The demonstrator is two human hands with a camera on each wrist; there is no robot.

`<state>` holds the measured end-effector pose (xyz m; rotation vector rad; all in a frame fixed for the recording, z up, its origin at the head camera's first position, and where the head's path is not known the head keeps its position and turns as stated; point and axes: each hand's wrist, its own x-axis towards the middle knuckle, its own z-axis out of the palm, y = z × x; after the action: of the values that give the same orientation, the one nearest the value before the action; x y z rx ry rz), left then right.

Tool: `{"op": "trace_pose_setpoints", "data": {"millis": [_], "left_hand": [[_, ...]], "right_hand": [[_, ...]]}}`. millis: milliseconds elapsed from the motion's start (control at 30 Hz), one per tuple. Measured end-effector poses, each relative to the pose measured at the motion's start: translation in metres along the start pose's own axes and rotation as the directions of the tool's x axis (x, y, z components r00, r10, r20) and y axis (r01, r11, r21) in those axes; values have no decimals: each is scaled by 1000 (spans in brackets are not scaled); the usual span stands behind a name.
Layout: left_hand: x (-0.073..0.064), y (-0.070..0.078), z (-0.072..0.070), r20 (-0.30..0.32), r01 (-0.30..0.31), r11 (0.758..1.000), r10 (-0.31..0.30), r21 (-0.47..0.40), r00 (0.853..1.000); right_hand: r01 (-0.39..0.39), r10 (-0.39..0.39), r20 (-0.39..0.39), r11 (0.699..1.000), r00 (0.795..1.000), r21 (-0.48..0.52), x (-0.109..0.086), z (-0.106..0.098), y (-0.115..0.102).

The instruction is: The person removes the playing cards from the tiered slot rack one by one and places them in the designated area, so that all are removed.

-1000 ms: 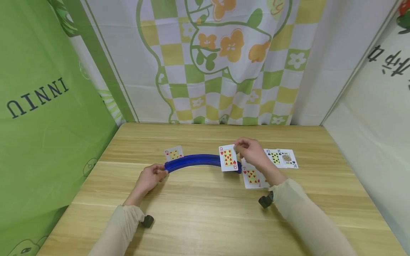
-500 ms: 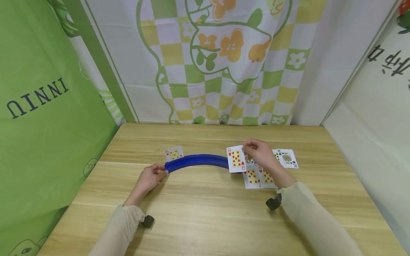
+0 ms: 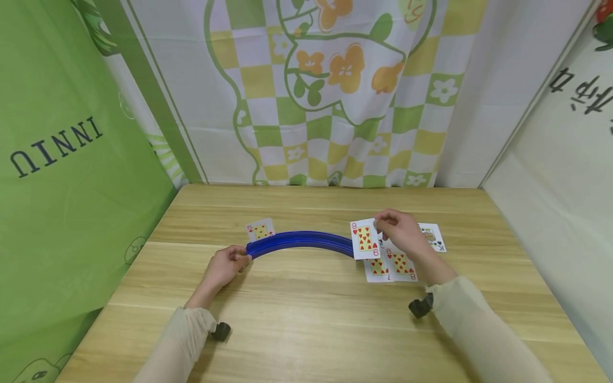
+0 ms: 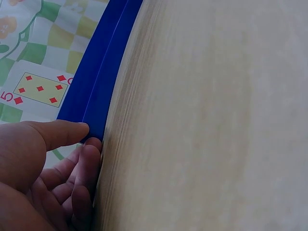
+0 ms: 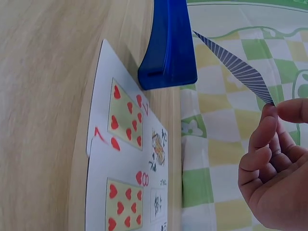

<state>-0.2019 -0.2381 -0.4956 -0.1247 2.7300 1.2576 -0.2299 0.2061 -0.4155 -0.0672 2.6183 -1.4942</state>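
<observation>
A curved blue card holder [image 3: 301,239] lies across the table. At its left end my left hand [image 3: 227,267] pinches the tip between thumb [image 4: 67,132] and fingers. A five of diamonds [image 3: 260,230] stands in the holder close to that end. My right hand [image 3: 399,229] pinches a nine of hearts [image 3: 365,239] by its upper right corner, and the card overlaps the holder's right end in the head view. From the right wrist, the striped back of this card [image 5: 238,70] shows, raised above the table beside the holder's end.
A seven of hearts [image 5: 126,115] and an eight of hearts [image 3: 401,265] lie face up to the right of the holder. Behind them a king [image 3: 432,237] and other black-suited cards lie partly covered by my right hand. A patterned curtain [image 3: 335,133] hangs behind the wooden table [image 3: 297,330].
My right hand has moved rightward with the nine of hearts, from over the holder toward its right end. The left hand and the holder have stayed in place.
</observation>
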Motion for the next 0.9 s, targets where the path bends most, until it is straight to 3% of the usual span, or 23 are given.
{"op": "trace_pose_setpoints", "data": {"millis": [500,900], "left_hand": [[0,1,0,-4,0,1000,0,-1,1000],[-1,1,0,-2,2,1000,-2,0,1000]], "right_hand": [[-45,43,-29,997,999,-67,-13,-22,14],[-44,41,-48,997,998,-61,-18,-37,35]]}}
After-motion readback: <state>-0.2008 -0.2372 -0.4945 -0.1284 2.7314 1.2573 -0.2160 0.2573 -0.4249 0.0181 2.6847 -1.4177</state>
